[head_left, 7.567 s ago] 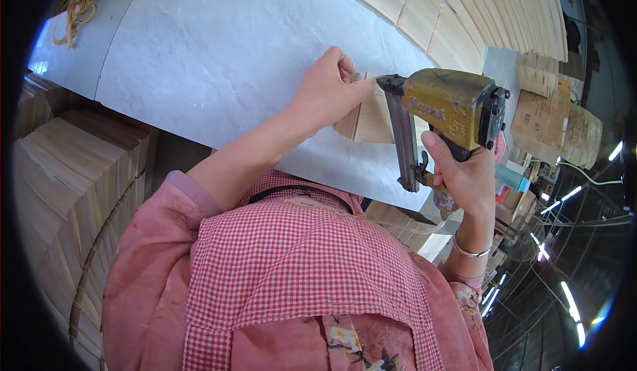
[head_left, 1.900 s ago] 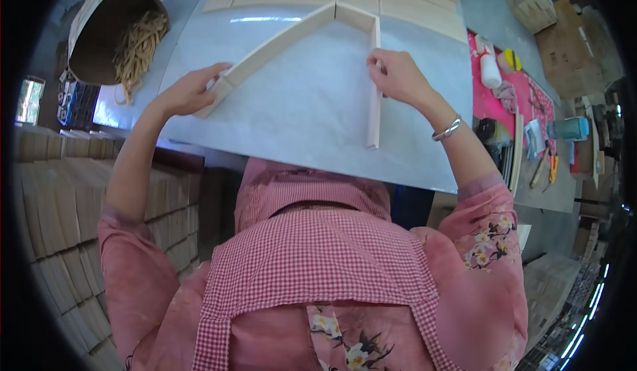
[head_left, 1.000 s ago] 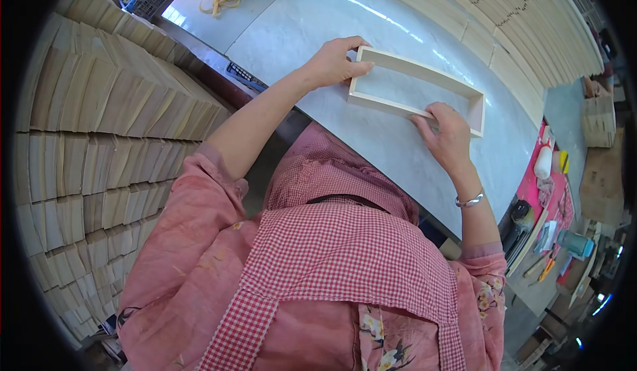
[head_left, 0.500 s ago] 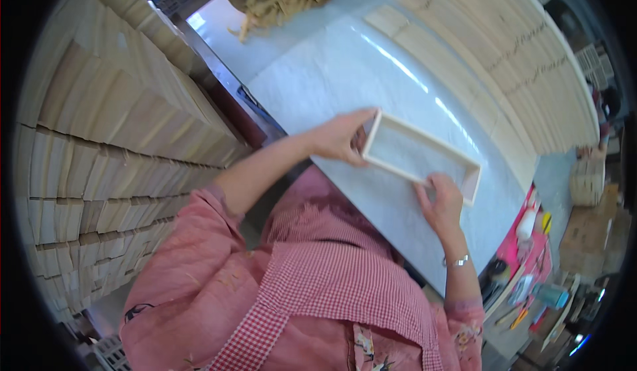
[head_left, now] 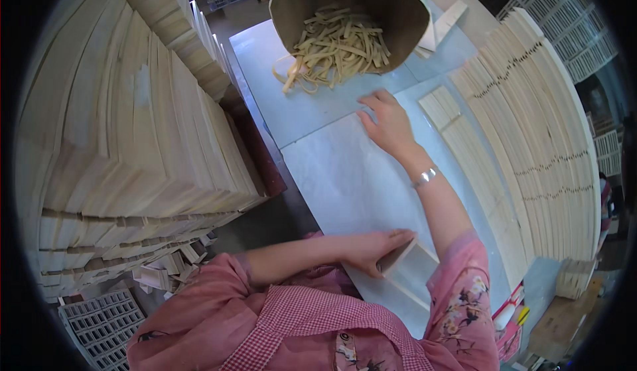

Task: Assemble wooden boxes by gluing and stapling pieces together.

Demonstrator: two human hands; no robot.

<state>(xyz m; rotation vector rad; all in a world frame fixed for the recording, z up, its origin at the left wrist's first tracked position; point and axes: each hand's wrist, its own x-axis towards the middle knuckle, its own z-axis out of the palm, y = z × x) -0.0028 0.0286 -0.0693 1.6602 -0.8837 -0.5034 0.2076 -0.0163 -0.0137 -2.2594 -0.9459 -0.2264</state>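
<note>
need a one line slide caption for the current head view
Left hand gripping one end of a wooden frame, right hand open near pale strips spilling from a tipped container.

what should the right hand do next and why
Probably reach forward to the beige strips: the right hand looks empty, its fingers spread just short of them, while the left hand holds one end of the wooden frame.

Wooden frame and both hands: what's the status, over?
Left hand closed on one end of pale rectangular wooden frame. Right hand open, near tan flat bands. Pink floral sleeve hides frame's far end.
</note>
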